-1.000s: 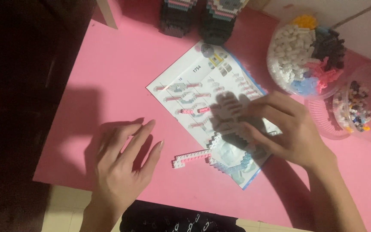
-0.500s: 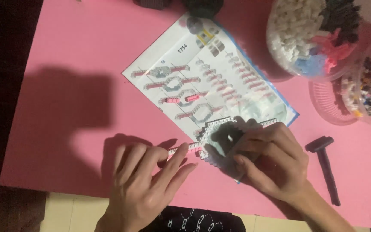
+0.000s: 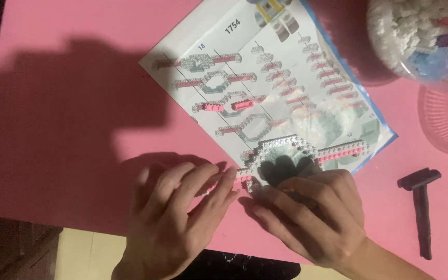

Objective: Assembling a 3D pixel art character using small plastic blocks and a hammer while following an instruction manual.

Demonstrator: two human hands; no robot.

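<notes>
Hands meeting at a small brick assembly on the near edge of a pink table.

We see the brick assembly lying just beyond both hands, partly on the instruction sheet; our left hand presses flat fingers on its left end, our right hand pinches its lower rim. The pink table also bears a dark tool and a clear tub of bricks at right. The assembly is a white, hexagon-like ring with pink-and-white arms.
</notes>
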